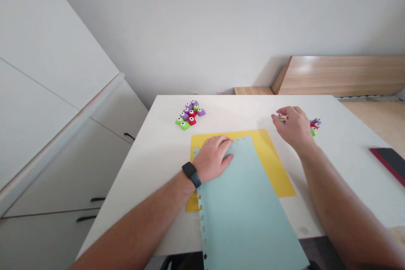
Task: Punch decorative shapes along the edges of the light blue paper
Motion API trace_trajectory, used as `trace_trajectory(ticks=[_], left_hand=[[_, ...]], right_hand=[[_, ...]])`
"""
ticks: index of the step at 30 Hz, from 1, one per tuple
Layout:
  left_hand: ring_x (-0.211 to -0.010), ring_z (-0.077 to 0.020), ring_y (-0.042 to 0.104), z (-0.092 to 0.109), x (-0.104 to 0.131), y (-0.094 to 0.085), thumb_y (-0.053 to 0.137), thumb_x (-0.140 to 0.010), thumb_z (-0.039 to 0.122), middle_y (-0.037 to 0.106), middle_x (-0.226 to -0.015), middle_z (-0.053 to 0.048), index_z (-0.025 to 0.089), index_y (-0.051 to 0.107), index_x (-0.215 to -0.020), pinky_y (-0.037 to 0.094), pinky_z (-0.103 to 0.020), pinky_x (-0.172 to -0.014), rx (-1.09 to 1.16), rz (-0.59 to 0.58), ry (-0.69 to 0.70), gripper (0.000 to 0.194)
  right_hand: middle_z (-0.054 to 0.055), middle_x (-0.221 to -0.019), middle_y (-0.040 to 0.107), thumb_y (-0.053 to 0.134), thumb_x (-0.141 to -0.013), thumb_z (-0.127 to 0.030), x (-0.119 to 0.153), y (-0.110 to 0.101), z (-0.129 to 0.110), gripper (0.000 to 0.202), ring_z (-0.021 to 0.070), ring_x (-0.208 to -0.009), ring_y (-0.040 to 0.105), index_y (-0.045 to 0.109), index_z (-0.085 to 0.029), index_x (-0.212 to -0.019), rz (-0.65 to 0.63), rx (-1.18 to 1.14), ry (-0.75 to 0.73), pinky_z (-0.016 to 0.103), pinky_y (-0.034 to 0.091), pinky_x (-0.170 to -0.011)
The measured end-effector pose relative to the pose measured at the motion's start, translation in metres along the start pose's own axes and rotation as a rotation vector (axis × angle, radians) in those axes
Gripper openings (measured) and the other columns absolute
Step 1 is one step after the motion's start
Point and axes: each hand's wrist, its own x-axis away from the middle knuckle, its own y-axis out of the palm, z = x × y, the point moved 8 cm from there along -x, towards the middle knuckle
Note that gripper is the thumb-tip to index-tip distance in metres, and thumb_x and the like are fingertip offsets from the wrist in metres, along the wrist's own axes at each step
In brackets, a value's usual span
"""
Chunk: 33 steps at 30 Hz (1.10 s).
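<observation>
A light blue sheet of paper lies over a yellow sheet and reaches past the table's near edge. Small notches and holes run along its left and far edges. My left hand, a watch on its wrist, rests on the blue sheet near its far left corner with fingers spread. At the back right, my right hand curves over a little heap of multicoloured bits, thumb and fingers apart. Whether it touches the bits is unclear. Just beyond that hand are a few purple, red and green craft punches, partly hidden.
Several more craft punches stand grouped at the back left of the white table. A dark flat object with a red edge lies at the right. White cabinets flank the left side; a wall rises behind.
</observation>
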Motion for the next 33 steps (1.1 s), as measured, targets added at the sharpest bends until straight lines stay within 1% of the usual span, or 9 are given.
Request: trace_trajectory(ticks=[3,5,7,11,15,19,24,29,33], left_hand=[[-0.119,-0.0284,0.058,0.0,0.0,0.001,0.058,-0.099,0.031,0.063,-0.13,-0.013,0.017,0.059,-0.134,0.048,-0.047,-0.106,-0.001,-0.008,-0.005,0.038],[-0.12,-0.0288,0.058,0.001,0.0,0.0,0.058,-0.099,0.031,0.063,-0.131,-0.013,0.017,0.059,-0.134,0.048,-0.048,-0.106,-0.004,-0.009,-0.008,0.038],[-0.121,-0.0293,0.058,0.001,0.0,0.0,0.058,-0.098,0.03,0.063,-0.132,-0.013,0.018,0.059,-0.134,0.047,-0.049,-0.107,-0.007,-0.006,-0.013,0.038],[-0.124,-0.0299,0.056,0.002,0.0,-0.001,0.058,-0.098,0.029,0.062,-0.134,-0.013,0.019,0.058,-0.135,0.046,-0.051,-0.108,-0.009,-0.011,-0.016,0.038],[-0.123,-0.0304,0.057,0.001,0.0,-0.001,0.059,-0.098,0.031,0.062,-0.133,-0.013,0.019,0.057,-0.135,0.047,-0.051,-0.107,-0.001,-0.021,-0.019,0.039],[-0.122,-0.0315,0.057,0.001,0.001,-0.002,0.059,-0.097,0.032,0.063,-0.131,-0.014,0.02,0.058,-0.132,0.048,-0.052,-0.105,0.001,-0.026,-0.031,0.036],[-0.119,-0.0314,0.058,0.002,0.001,-0.003,0.059,-0.097,0.033,0.063,-0.128,-0.014,0.018,0.06,-0.125,0.048,-0.051,-0.103,-0.014,-0.037,-0.034,0.031],[-0.122,-0.0309,0.057,0.001,0.001,-0.003,0.06,-0.097,0.031,0.062,-0.131,-0.013,0.019,0.057,-0.134,0.048,-0.05,-0.104,0.008,-0.027,-0.034,0.039],[-0.122,-0.0307,0.057,0.001,0.001,-0.004,0.061,-0.097,0.03,0.063,-0.133,-0.012,0.02,0.057,-0.135,0.047,-0.051,-0.106,0.032,-0.018,-0.033,0.04]], right_hand=[[0.011,-0.101,0.069,0.064,-0.091,-0.041,0.003,0.016,-0.05,0.025,0.0247,-0.086,0.064,0.071,-0.021,-0.104,-0.115,-0.103,-0.117,0.042,0.051,-0.085],[0.011,-0.102,0.07,0.065,-0.093,-0.039,0.002,0.029,-0.092,0.025,0.0242,-0.088,0.065,0.071,-0.02,-0.107,-0.207,-0.15,-0.256,0.04,0.051,-0.086],[0.011,-0.102,0.071,0.065,-0.093,-0.039,-0.003,0.047,-0.13,0.026,0.0237,-0.09,0.065,0.071,-0.018,-0.109,-0.301,-0.203,-0.332,0.038,0.051,-0.087],[0.012,-0.109,0.073,0.064,-0.096,-0.042,-0.022,0.1,-0.186,0.035,0.0227,-0.092,0.066,0.07,-0.016,-0.118,-0.443,-0.226,-0.362,0.037,0.05,-0.089],[0.015,-0.116,0.072,0.065,-0.095,-0.052,-0.033,0.155,-0.222,0.05,0.0261,-0.1,0.066,0.068,-0.016,-0.129,-0.562,-0.206,-0.364,0.039,0.048,-0.095],[0.015,-0.116,0.073,0.068,-0.092,-0.052,-0.035,0.184,-0.234,0.047,0.0272,-0.101,0.067,0.071,-0.019,-0.125,-0.6,-0.141,-0.288,0.038,0.049,-0.092],[0.014,-0.113,0.074,0.065,-0.095,-0.046,-0.035,0.185,-0.24,0.033,0.0264,-0.1,0.066,0.074,-0.02,-0.115,-0.565,-0.115,-0.27,0.037,0.048,-0.089],[0.009,-0.105,0.076,0.066,-0.094,-0.045,-0.038,0.166,-0.224,0.03,0.0236,-0.096,0.067,0.073,-0.023,-0.112,-0.556,-0.254,-0.218,0.036,0.047,-0.088],[0.002,-0.094,0.076,0.063,-0.095,-0.05,-0.035,0.132,-0.185,0.031,0.0192,-0.084,0.068,0.069,-0.027,-0.115,-0.521,-0.464,-0.102,0.033,0.048,-0.078]])
